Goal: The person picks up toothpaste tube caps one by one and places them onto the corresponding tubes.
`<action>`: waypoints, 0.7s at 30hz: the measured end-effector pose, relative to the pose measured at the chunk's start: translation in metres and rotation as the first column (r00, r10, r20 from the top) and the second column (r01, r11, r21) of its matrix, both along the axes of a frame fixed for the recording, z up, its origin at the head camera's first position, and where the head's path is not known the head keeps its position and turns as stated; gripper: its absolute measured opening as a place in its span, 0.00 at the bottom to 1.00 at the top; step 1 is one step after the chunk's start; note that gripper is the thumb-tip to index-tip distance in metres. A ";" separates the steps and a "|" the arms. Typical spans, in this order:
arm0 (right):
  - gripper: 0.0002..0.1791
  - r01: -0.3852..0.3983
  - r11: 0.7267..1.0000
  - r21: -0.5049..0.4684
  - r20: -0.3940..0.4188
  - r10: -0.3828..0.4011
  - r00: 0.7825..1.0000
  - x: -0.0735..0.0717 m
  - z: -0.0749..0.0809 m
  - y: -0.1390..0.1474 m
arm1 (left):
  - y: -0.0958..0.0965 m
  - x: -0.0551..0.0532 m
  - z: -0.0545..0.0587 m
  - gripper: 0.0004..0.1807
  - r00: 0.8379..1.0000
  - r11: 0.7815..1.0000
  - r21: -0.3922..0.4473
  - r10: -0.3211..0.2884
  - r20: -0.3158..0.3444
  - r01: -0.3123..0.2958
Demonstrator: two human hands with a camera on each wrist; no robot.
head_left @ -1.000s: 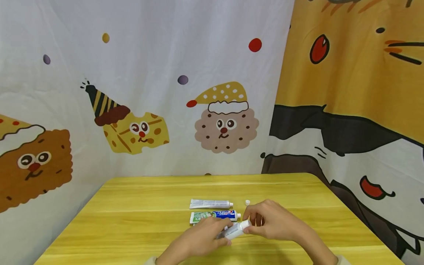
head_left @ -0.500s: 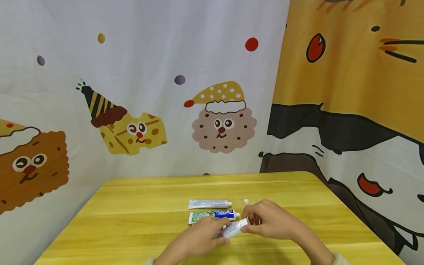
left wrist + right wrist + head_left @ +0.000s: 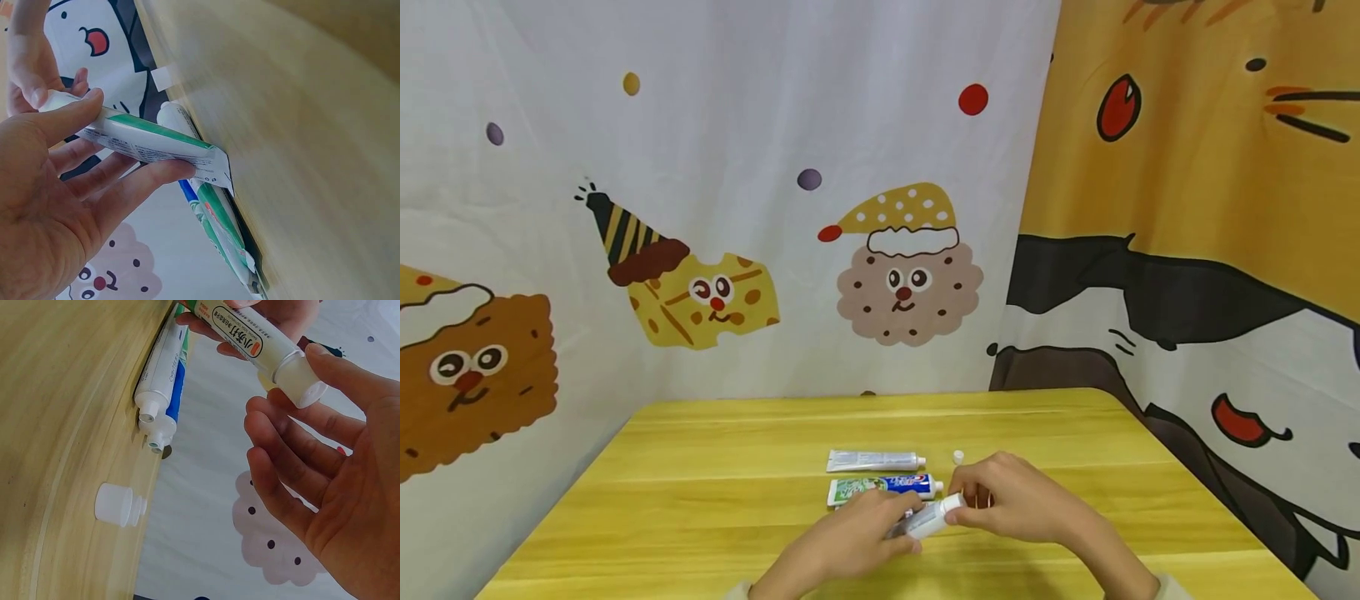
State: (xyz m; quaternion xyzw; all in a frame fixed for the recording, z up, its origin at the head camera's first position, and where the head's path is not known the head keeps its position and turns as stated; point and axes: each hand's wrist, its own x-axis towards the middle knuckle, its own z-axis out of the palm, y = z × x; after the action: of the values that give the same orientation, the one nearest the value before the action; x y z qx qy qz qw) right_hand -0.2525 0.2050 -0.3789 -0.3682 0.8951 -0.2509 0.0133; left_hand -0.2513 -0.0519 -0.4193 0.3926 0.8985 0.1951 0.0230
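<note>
My left hand (image 3: 853, 533) grips a white toothpaste tube (image 3: 927, 521) above the table, near its front. In the left wrist view, green stripes and small print show along this tube (image 3: 150, 137). Its capped end points right and slightly up. My right hand (image 3: 1022, 500) pinches the white cap (image 3: 301, 381) on that end between thumb and index finger. In the right wrist view, the other fingers (image 3: 284, 494) are loosely bent, away from the tube. Whether the cap is loose on the thread cannot be told.
Behind my left hand lie a green-and-blue toothpaste tube (image 3: 913, 485) and, farther back, a silvery-white tube (image 3: 872, 461), both uncapped. Another tube is mostly hidden by that hand. Loose white caps (image 3: 114, 503) stand on the wooden table (image 3: 700, 483); a printed curtain (image 3: 737, 167) hangs behind.
Both hands stay on the tube and its cap, with only a very slight shift of the cap end. The head view has moved a little; the tubes lying on the table have not moved.
</note>
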 end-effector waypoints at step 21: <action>0.13 0.007 1.000 0.001 0.011 -0.007 1.000 0.000 -0.001 0.000 | 0.000 0.002 0.001 0.20 1.000 1.000 0.002 0.007 0.001 -0.007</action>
State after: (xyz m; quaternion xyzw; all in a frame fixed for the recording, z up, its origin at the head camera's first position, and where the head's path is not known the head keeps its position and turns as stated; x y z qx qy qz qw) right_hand -0.2525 0.2049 -0.3797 -0.3636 0.8965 -0.2526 0.0175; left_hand -0.2496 -0.0520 -0.4181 0.3896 0.8996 0.1961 0.0224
